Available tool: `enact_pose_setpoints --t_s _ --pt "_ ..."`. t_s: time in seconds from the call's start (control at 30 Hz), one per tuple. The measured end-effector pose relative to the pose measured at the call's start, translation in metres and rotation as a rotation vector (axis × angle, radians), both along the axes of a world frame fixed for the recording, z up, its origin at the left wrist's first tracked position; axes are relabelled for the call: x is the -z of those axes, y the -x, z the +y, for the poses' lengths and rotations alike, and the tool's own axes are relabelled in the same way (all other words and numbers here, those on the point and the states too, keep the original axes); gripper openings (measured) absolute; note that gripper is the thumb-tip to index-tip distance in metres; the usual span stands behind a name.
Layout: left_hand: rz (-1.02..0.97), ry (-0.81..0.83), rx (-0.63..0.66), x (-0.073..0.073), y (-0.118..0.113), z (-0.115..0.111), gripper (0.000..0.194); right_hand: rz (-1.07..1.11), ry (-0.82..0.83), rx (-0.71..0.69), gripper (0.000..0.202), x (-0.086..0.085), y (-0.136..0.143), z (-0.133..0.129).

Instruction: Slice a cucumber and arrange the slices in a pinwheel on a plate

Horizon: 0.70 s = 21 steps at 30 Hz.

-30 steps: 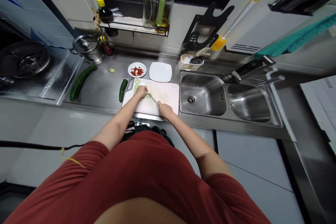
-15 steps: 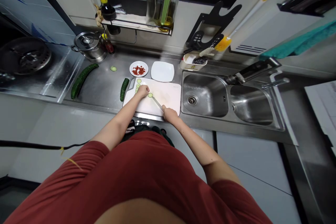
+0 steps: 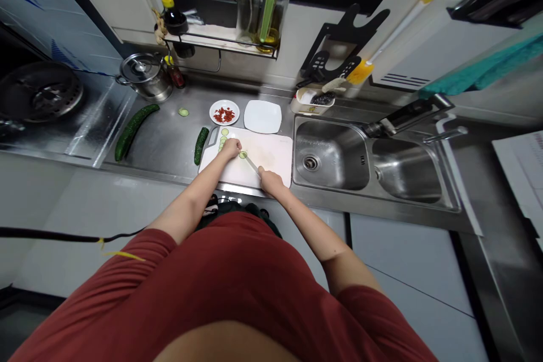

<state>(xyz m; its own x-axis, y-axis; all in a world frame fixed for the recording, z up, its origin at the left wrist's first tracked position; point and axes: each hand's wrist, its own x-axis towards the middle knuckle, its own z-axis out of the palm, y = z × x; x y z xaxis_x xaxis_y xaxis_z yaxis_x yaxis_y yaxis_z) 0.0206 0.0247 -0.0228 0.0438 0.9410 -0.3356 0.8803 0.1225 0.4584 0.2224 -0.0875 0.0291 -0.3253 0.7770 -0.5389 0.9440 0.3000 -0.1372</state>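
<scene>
A white cutting board (image 3: pixel 271 153) lies on the steel counter. My left hand (image 3: pixel 230 149) is over its left half, fingers pinched at the edge of a pale green cucumber slice (image 3: pixel 242 154). In my right hand (image 3: pixel 270 181) is the handle of a knife (image 3: pixel 253 166), whose blade runs up and left with its tip at that slice. Several other cucumber slices (image 3: pixel 224 132) are laid along the board's left side, some partly hidden by my left hand. A dark green cucumber piece (image 3: pixel 201 146) rests just left of the board.
Behind the board stand a plate of chopped red pieces (image 3: pixel 224 112) and a white square plate (image 3: pixel 262 116). Further left are a long cucumber (image 3: pixel 132 133), a cucumber end (image 3: pixel 183 112) and a steel pot (image 3: pixel 146 76). A double sink (image 3: pixel 331 153) adjoins on the right.
My right hand has shifted slightly up and left, bringing the knife further over the slice. The left hand stays nearly where it was.
</scene>
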Motion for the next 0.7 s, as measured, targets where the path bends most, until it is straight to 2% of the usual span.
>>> enact_pose_setpoints --t_s 0.27,0.47,0.7 --pt "0.011 0.010 -0.003 0.0000 -0.0002 0.0004 0.017 0.018 -0.034 -0.008 0.039 0.0028 0.0045 0.0040" --pt "0.004 0.009 -0.004 -0.0005 0.0003 0.0006 0.018 0.018 -0.018 0.010 0.036 0.0006 0.0056 0.0045" --pt "-0.014 -0.011 -0.007 0.0048 0.0021 0.0009 0.018 0.008 -0.001 0.018 0.040 -0.0002 -0.0010 -0.0026"
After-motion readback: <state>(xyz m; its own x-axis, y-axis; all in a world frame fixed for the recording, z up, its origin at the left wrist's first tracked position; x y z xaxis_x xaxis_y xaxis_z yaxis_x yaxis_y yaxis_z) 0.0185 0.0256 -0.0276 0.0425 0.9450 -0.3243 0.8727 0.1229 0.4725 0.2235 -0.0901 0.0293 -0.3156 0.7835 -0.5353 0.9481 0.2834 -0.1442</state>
